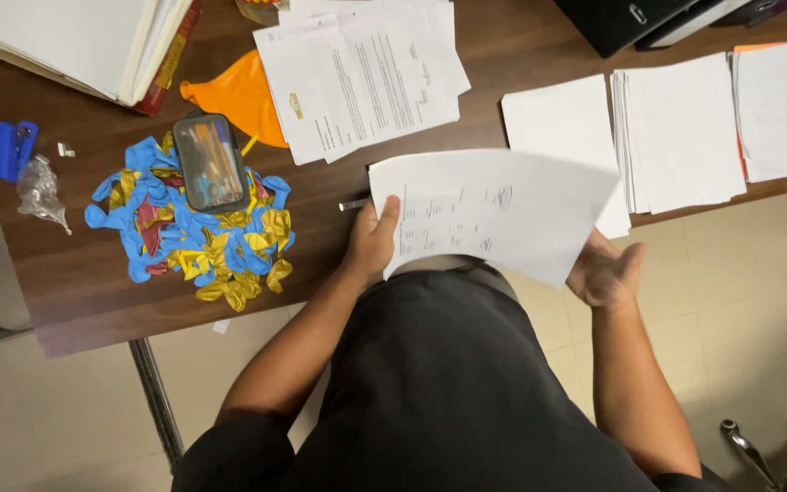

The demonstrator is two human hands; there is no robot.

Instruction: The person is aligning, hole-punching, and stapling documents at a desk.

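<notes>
My left hand (373,244) grips the left edge of a white printed sheet (494,211), thumb on top, just over the near edge of the brown desk (75,282). Under the sheet's right end, my right hand (607,271) is palm up with fingers apart, supporting the paper from below. The sheet hangs tilted in front of my dark-clothed body. A small dark pen-like object (353,205) lies on the desk just beyond my left thumb.
A heap of blue, gold and red uninflated balloons (189,237) carries a clear pencil case (210,162); an orange balloon (239,96) lies behind it. Paper stacks (676,128) line the right, printed pages (366,77) the middle. A blue stapler (15,148) and plastic bag (40,193) sit left.
</notes>
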